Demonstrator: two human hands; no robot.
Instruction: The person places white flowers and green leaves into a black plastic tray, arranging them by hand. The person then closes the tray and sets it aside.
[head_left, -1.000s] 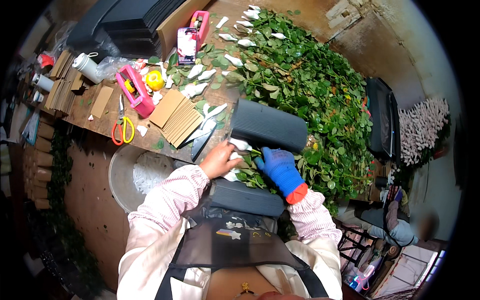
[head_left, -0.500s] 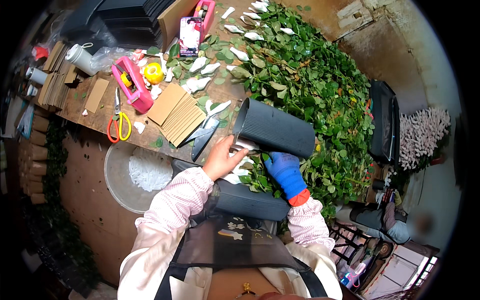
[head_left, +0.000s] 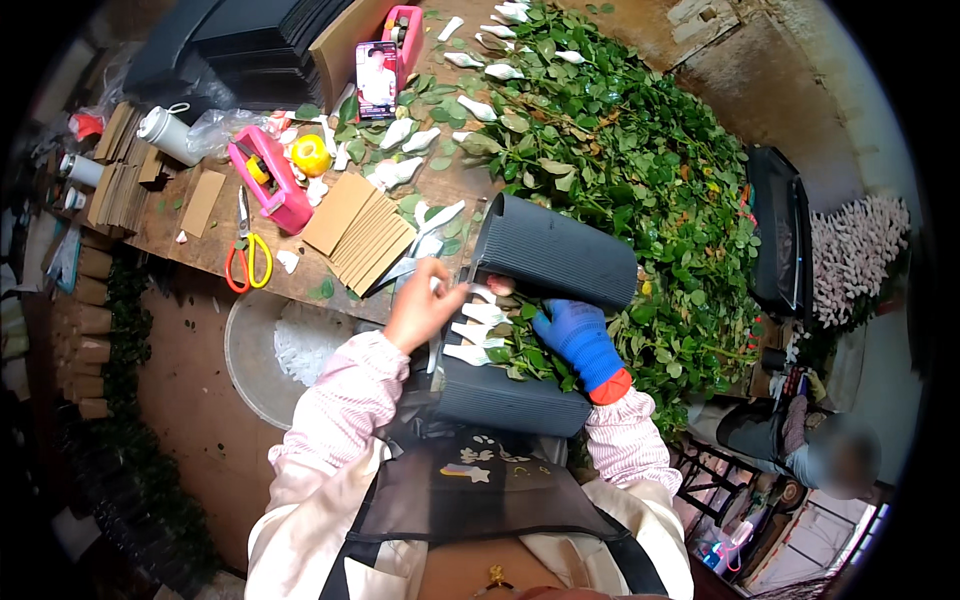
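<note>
Closest on my feed, a dark ridged panel [head_left: 515, 402] curves beside a row of white-wrapped buds [head_left: 466, 355], their leafy stems [head_left: 525, 350] pointing right. My left hand [head_left: 420, 308] is just left of the row, fingers bent, thumb near the index; I can't tell whether they pinch anything. My right hand [head_left: 578, 338], blue-gloved, lies at the stems with curled fingers; I can't make out their grip. A second ridged panel [head_left: 560, 250] lies just past both hands. Farther off I see scissors [head_left: 246, 262], cardboard pieces [head_left: 352, 235], a leafy heap [head_left: 640, 190] on the right, a pink tape dispenser [head_left: 285, 205] and, beyond, a phone [head_left: 376, 80].
</note>
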